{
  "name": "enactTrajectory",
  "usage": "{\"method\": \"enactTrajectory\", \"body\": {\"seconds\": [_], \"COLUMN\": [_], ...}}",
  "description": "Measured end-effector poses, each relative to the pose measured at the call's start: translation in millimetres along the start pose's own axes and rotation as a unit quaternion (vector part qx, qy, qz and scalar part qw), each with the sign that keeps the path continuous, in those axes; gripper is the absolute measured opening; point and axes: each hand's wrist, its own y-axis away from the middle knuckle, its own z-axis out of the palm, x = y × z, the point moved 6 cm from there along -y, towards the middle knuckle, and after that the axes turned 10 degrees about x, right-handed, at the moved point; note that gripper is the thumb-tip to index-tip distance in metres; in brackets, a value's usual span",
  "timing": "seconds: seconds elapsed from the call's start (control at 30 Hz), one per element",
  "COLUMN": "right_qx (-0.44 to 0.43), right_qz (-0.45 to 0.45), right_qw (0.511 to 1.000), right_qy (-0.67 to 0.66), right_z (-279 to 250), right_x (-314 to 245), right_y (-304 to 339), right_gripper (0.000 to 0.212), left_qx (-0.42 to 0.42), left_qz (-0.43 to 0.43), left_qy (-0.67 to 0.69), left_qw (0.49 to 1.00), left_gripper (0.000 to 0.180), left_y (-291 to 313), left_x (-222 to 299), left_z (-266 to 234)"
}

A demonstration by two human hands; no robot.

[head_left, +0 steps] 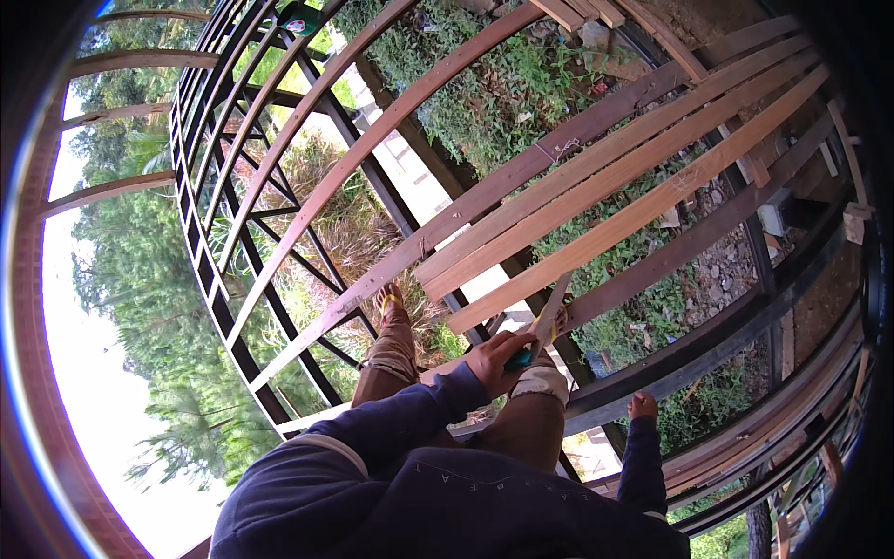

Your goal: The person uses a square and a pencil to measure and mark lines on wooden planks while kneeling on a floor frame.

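My left hand [498, 361] grips the teal handle [520, 360] of a handsaw. Its grey, tapering blade [549, 312] points up past my right knee, close to the cut end of a light brown wooden batten [577, 256]. Whether the blade touches the wood I cannot tell. My right hand [643, 405] is closed beside a black metal beam [684, 361]; what its curled fingers hold, if anything, is hidden. My feet, in yellow-strapped sandals, stand apart on the frame, the left foot [389, 300] near a long dark batten [447, 221].
Long curved battens [400, 107] cross a black metal roof frame [368, 172] with wide gaps. Below lie plants [494, 79], rubble [717, 270] and a pale wall top [419, 177]. Loose boards [726, 456] lie at lower right. A green object [300, 19] sits at the far left.
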Motion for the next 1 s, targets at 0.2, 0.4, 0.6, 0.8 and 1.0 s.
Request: {"method": "enactTrajectory", "body": {"seconds": [0.2,0.4,0.6,0.8,1.0], "right_qx": [0.055,0.1,0.05,0.039,0.068], "right_qz": [-0.048,-0.088,-0.075,-0.015,-0.038], "right_qw": [0.994,0.985,0.995,0.996,0.991], "right_qy": [-0.08,-0.11,-0.036,-0.083,-0.106], "right_z": [34.8,78.1,166.0,260.8,329.6], "right_x": [-53.8,-104.2,-164.6,-223.8,-292.0], "right_y": [-62.2,-0.7,91.3,116.2,70.8], "right_gripper": [0.014,0.016,0.017,0.018,0.02], "left_qx": [0.051,0.087,0.071,-0.021,-0.024], "left_qz": [0.04,0.083,0.088,0.031,-0.023], "left_qy": [-0.12,-0.222,-0.158,-0.075,-0.044], "left_qw": [0.991,0.968,0.981,0.997,0.998], "left_gripper": [0.045,0.037,0.033,0.032,0.026], "left_y": [-43.3,-105.9,-184.0,-240.1,-264.9], "left_x": [-34.1,-116.8,-221.6,-320.9,-378.0], "left_z": [-46.2,-77.6,-81.7,-38.1,6.5]}}
